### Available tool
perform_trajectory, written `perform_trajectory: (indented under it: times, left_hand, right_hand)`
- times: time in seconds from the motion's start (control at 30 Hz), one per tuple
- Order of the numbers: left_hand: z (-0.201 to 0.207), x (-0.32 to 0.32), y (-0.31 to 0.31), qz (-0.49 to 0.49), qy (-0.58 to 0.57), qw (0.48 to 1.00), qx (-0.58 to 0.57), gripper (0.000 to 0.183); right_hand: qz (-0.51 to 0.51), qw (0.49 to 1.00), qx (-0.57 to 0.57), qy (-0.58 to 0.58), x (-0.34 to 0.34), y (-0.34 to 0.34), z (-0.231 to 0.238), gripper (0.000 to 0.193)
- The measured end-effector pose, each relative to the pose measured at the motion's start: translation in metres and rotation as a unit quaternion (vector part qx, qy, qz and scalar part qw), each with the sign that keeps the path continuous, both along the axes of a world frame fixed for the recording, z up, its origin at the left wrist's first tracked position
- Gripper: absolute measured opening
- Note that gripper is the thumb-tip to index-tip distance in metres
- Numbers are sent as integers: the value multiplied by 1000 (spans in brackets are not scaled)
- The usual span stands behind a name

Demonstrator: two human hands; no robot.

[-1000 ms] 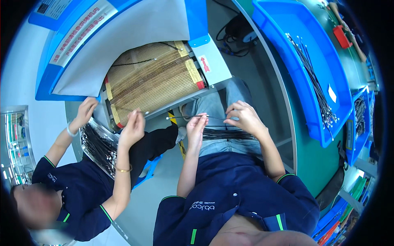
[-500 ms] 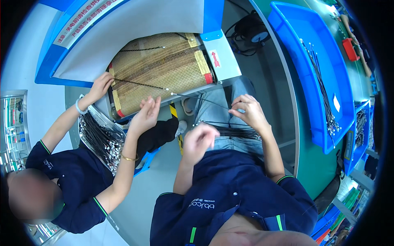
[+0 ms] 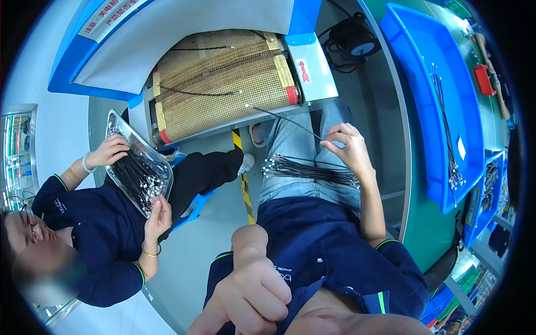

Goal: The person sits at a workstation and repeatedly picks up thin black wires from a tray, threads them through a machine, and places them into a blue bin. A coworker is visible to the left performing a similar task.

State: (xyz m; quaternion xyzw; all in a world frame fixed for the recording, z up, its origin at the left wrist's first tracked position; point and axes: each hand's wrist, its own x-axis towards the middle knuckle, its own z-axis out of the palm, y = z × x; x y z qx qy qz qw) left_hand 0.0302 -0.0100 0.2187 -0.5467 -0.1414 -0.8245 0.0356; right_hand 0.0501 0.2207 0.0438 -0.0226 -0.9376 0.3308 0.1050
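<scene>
My right hand (image 3: 350, 149) pinches the end of a thin black cable (image 3: 285, 118) between thumb and fingers. That cable stretches up and left, its small light-coloured tip beside the front edge of the mesh conveyor belt (image 3: 223, 109). Across my thighs lies a bundle of black cables (image 3: 310, 170) with pale connectors at the left. Large and close to the camera, my left hand (image 3: 245, 296) is raised before my chest with curled fingers; whatever they may hold is hidden. Two single cables rest on the belt, one of them a black cable (image 3: 198, 92) near its front.
At the left a co-worker (image 3: 95, 229) holds a metal tray (image 3: 120, 124) of black cables. The machine's blue-and-white hood (image 3: 184, 28) covers the belt's far part. On the green bench (image 3: 421, 223) at the right stands a blue bin (image 3: 463, 128) containing cables.
My left hand has come down and closer to the camera. My right hand keeps its cable. The co-worker's hands left a cable on the belt and now hold the tray, which has been raised.
</scene>
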Motion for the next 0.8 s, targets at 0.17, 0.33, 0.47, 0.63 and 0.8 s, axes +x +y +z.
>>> perform_trajectory:
  times: [0.17, 0.33, 0.47, 0.63, 0.8]
  left_hand:
    - [-5, 1, -2, -25, -4, 1000, -9, 42]
    - [-5, 1, -2, -35, -6, 999, -13, 41]
    - [-5, 1, -2, -46, -8, 999, -15, 40]
    - [-3, 1, -4, -54, -9, 998, -21, 39]
    - [-2, 2, -4, -56, -5, 998, -27, 37]
  right_hand:
    - [-7, 1000, -4, -3, 1, 1, -1, 14]
    - [-7, 1000, -3, -6, 1, 0, 1, 14]
    - [-10, 1000, -1, -7, 3, 2, -2, 15]
    - [-10, 1000, -4, -4, 3, 1, -4, 15]
    - [-9, 1000, -5, -9, 3, 1, -3, 15]
